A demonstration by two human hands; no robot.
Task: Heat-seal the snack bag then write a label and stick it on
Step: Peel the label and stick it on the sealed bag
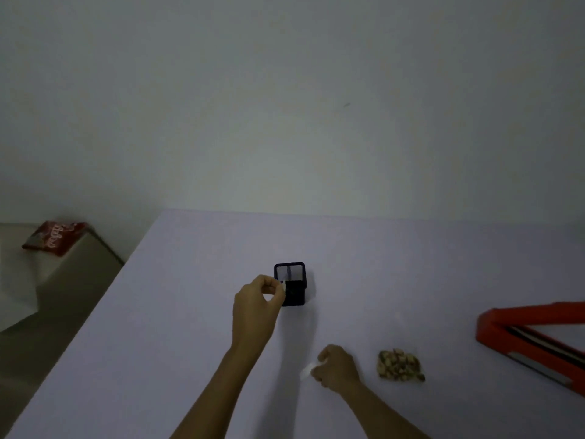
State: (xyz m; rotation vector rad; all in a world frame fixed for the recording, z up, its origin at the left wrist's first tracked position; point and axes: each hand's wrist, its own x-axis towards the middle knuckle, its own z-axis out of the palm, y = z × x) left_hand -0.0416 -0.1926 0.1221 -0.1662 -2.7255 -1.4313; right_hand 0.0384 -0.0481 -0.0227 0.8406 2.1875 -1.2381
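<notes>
A clear snack bag [400, 365] filled with brownish nuts lies on the white table [190, 312], right of my hands. An orange heat sealer [519, 327] sits open at the right edge. A black mesh holder [292, 285] stands mid-table. My left hand [256, 307] is beside the holder, thumb and forefinger pinched on a small white thing at its rim. My right hand [337, 367] rests on the table, fingers curled on a small white piece [308, 370], perhaps a label; the dim light blurs it.
A red packet [55, 237] lies on a low beige surface beyond the table's left edge. A plain wall stands behind the table. The room is dim.
</notes>
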